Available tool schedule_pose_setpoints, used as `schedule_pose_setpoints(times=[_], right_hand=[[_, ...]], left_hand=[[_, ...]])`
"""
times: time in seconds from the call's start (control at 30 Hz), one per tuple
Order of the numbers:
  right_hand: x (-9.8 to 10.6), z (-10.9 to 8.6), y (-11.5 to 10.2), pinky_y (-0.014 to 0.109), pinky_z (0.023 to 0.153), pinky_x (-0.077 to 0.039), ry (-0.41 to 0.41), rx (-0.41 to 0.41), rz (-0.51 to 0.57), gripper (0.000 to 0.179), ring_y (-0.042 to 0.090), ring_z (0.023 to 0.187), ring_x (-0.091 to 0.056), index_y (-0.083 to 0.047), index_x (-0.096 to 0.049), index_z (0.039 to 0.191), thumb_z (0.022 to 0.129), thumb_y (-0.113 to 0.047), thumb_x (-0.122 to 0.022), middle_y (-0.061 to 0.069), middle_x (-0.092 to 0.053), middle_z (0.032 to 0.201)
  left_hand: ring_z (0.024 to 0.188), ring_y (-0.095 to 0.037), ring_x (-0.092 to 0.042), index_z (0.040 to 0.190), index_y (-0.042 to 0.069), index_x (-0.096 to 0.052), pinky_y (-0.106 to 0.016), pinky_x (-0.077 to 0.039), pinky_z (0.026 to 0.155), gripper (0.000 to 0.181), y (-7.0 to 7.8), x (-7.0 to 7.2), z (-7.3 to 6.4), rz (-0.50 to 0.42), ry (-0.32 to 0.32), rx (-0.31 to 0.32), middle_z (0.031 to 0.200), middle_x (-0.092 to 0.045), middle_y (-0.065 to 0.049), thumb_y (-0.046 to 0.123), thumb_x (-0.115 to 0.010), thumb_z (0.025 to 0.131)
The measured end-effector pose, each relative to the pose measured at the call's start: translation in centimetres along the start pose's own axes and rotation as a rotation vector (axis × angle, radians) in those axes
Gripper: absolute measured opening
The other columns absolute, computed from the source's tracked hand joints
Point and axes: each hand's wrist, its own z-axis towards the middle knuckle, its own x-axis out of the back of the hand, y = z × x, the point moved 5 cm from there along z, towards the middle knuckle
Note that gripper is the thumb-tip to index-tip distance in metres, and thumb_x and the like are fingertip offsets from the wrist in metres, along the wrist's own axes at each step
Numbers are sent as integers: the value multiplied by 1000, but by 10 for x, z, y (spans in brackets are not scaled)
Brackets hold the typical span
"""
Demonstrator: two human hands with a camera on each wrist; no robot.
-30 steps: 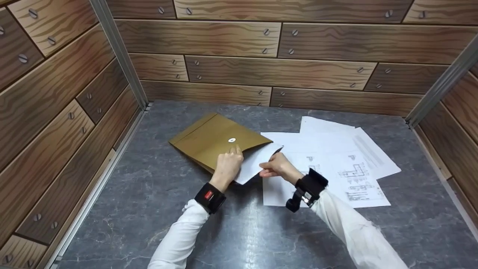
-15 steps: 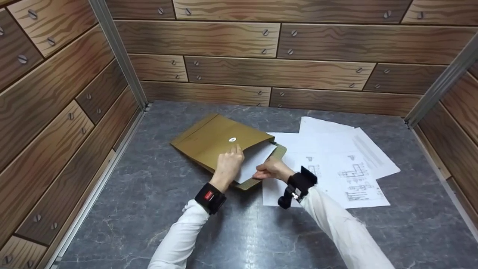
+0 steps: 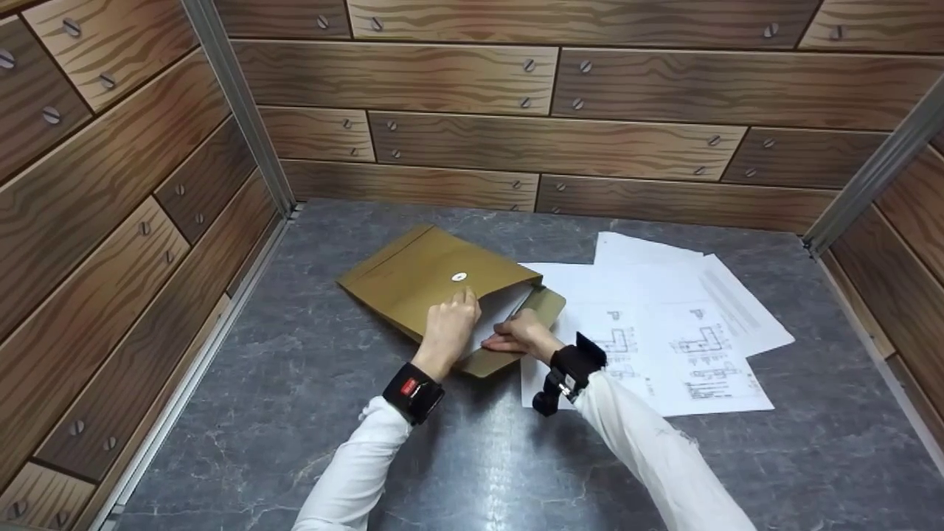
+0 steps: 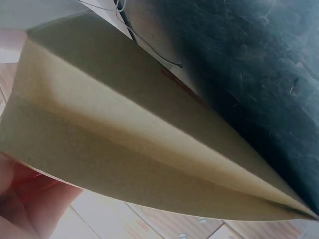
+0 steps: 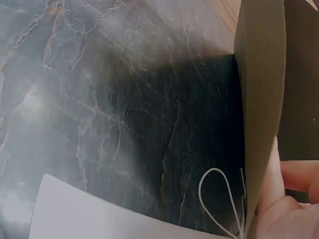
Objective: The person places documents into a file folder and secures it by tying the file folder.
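Observation:
A gold-brown document envelope point(image 3: 413, 273) with a white round button lies slantwise on the tabletop, its mouth toward the right hand. The left hand point(image 3: 450, 324) grips the upper panel at the mouth; in the left wrist view its fingers point(image 4: 30, 204) sit at that panel's edge beside the folded gusset point(image 4: 109, 109). White paper point(image 3: 485, 324) lies mostly inside, partly covered by the panel. The right hand point(image 3: 520, 333) holds the paper's outer edge, above the envelope's flap point(image 3: 490, 361). Its fingertips are partly hidden behind the flap in the right wrist view.
Several white sheets point(image 3: 664, 295), some with printed drawings, overlap on the grey marbled tabletop point(image 3: 273, 413) to the right. A thin string loop point(image 5: 214, 189) hangs by the envelope's flap. Wood-patterned walls point(image 3: 472, 133) enclose the table.
The right hand has moved left with the paper, which slid further into the envelope. The flap has come into sight beneath it. The left hand has stayed at the mouth.

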Motion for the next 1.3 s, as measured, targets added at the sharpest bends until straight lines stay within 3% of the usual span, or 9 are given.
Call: schedule_pose_setpoints(times=[0.13, 0.4, 0.57, 0.77, 0.93, 1.13, 1.3], right_hand=[[5, -2, -3, 35, 72, -50, -17, 44, -62, 17, 31, 71, -64, 25, -44, 97, 88, 11, -40, 28, -60, 75], [30, -9, -11, 29, 63, -52, -15, 118, -274, 27, 19, 62, -63, 22, -46, 109, 90, 3, -45, 17, -62, 74], [56, -15, -12, 29, 62, -52, 28, 127, -303, 28, 18, 62, -63, 21, -47, 110, 90, 2, -45, 16, -63, 74], [88, -22, -9, 29, 63, -52, 91, 104, -308, 27, 17, 62, -63, 21, -47, 111, 90, 3, -44, 14, -63, 72], [109, -29, -15, 31, 65, -52, 119, 108, -335, 28, 17, 63, -64, 20, -46, 112, 91, 2, -45, 14, -63, 74], [149, -39, -42, 30, 66, -51, 193, 150, -341, 31, 15, 64, -63, 22, -42, 114, 91, 2, -43, 12, -63, 75], [185, -44, -57, 29, 67, -51, 298, 113, -365, 33, 13, 64, -63, 20, -41, 115, 90, -1, -46, 10, -62, 73]], left_hand=[[51, -23, -57, 98, -3, -64, -33, -45, 40, 23, -4, -3, -3, -35, 19, 18, 73, -61, -10, 14, -60, 82], [56, -29, -58, 90, -3, -61, -38, -46, 43, 15, -29, -18, -9, -102, -54, 135, 72, -58, -12, 9, -59, 80], [59, -30, -58, 81, -2, -59, -40, -47, 44, 10, -49, -25, -17, -88, -93, 214, 71, -57, -12, 5, -62, 75], [63, -29, -58, 74, -3, -58, -41, -48, 47, 5, -64, -32, -28, -84, -129, 274, 71, -57, -13, 0, -55, 78], [66, -30, -58, 78, -3, -59, -41, -49, 48, 8, -63, -38, -35, -81, -152, 282, 73, -56, -14, -2, -51, 80], [69, -31, -57, 79, -3, -58, -42, -49, 48, 7, -56, -40, -37, -82, -170, 261, 75, -56, -15, -3, -51, 78], [69, -29, -56, 75, -1, -57, -40, -49, 47, 5, -45, -38, -35, -96, -137, 196, 74, -54, -14, -3, -52, 76]])
